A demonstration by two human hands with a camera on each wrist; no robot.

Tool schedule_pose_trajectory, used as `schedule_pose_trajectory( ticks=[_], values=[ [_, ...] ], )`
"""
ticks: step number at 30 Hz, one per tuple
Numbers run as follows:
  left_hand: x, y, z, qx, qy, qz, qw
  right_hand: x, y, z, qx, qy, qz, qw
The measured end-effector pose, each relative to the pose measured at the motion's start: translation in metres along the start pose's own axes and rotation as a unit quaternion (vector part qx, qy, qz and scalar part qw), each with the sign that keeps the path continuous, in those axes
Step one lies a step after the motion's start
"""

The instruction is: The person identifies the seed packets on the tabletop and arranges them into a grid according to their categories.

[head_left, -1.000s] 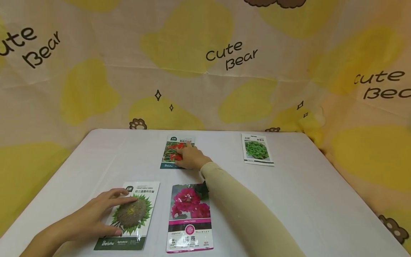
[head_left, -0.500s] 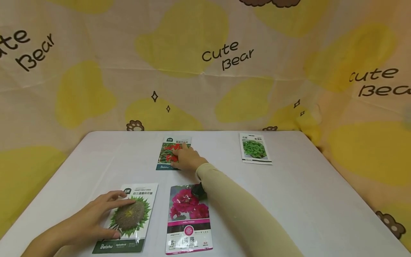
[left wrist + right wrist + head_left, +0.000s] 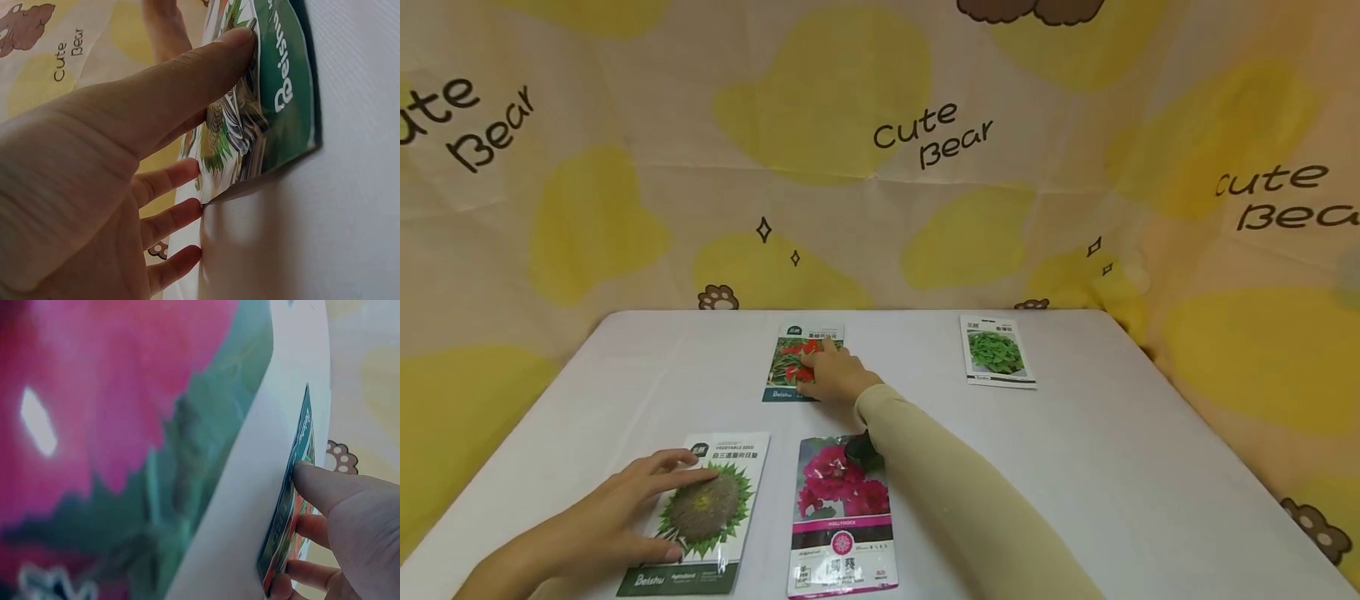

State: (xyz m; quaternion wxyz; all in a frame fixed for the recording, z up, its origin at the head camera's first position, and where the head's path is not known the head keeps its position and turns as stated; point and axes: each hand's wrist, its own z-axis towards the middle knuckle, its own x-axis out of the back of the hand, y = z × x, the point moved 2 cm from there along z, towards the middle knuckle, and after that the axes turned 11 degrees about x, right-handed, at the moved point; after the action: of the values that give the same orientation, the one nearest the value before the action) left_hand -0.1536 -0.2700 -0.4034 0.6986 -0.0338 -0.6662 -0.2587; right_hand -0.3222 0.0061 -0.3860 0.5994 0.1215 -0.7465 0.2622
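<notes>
While the left hand point(image 3: 610, 512), fingers spread, touches the sunflower packet point(image 3: 707, 504), the right hand point(image 3: 838, 375), likewise spread, should lightly press the red-flower packet point(image 3: 785, 368) near the table's point(image 3: 1075, 467) far edge.

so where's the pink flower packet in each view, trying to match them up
Head: the pink flower packet is at the bottom, just left of centre.
Left wrist: can't make it out there.
Right wrist: blurred close-up, filling most of the left half.
Shared landmark: the yellow-patched backdrop, top in head, upper left in left wrist, right side in right wrist.
</notes>
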Motion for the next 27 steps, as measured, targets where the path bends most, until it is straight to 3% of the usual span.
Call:
schedule_pose_trajectory(
  ticks=[10,15,27],
  values=[
    [0.0042,0.0023,-0.0020,0.017,-0.010,0.000,0.9998,-0.0003,-0.0041,0.0019,0.004,-0.001,0.005,1.000],
    [0.0008,0.0018,-0.0013,0.003,0.002,0.001,1.0000,-0.0024,-0.0020,0.0018,0.011,0.001,0.009,1.000],
    [0.0025,0.0016,-0.0019,0.004,-0.003,-0.007,1.0000,-0.0030,-0.0070,0.0061,0.004,0.001,0.018,1.000]
  ],
)
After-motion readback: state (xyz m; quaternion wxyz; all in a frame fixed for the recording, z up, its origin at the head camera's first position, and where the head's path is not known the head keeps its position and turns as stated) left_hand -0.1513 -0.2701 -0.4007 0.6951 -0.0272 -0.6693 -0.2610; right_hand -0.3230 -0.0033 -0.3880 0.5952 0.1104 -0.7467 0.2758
